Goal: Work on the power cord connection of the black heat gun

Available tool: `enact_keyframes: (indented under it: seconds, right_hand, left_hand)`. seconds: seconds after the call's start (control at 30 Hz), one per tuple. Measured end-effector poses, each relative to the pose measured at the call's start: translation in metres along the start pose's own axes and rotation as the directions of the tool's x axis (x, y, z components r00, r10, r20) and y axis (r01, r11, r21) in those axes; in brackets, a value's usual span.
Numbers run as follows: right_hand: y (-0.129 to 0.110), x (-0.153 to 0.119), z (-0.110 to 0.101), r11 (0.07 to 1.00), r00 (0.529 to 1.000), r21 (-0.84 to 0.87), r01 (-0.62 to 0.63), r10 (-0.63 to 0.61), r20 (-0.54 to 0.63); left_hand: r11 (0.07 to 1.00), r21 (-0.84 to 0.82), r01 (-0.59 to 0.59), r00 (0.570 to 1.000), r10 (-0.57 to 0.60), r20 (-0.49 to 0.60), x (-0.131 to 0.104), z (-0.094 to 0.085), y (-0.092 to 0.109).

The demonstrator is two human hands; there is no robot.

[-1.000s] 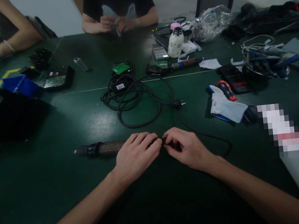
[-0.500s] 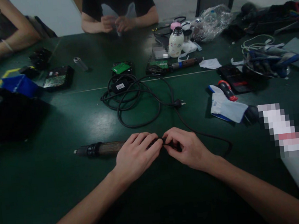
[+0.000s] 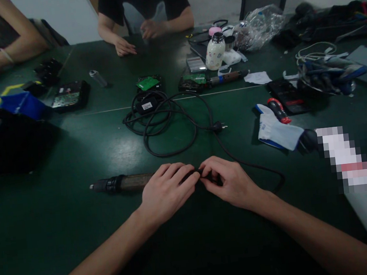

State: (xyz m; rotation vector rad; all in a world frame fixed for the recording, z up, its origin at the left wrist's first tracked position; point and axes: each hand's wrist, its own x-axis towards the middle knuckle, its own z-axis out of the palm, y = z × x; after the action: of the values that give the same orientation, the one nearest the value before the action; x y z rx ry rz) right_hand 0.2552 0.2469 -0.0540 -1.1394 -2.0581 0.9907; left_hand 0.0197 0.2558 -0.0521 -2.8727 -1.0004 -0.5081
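Note:
An electric screwdriver with a brown body and black nose lies sideways on the green table, its tip to the left. My left hand is wrapped over its rear half and hides that part. Right beside it, my right hand pinches the black cable connector at the tool's rear end; the fingers cover most of it. I cannot tell whether the connector is fully seated. From there a black cable runs right, then loops back to a black power adapter with coiled cord and a plug.
Hard drives with green boards lie farther back, near a second electric screwdriver. A white bottle stands behind them. To the right are a glove and a red-black screwdriver handle. Two people sit across.
Both my hands keep almost the same hold on the screwdriver and connector. Across the table, a person's hand has parted from the other and lowered to the tabletop.

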Motion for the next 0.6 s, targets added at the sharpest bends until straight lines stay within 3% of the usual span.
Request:
enact_keyframes:
  seconds: [0.6]
  right_hand:
    - [-0.0008, 0.0009, 0.0001, 1.0, 1.0, -0.011, 0.013, -0.013, -0.008]
  left_hand:
    - [1.0, 0.002, 0.007, 1.0, -0.007, -0.024, -0.0002, 0.0011, 0.0]
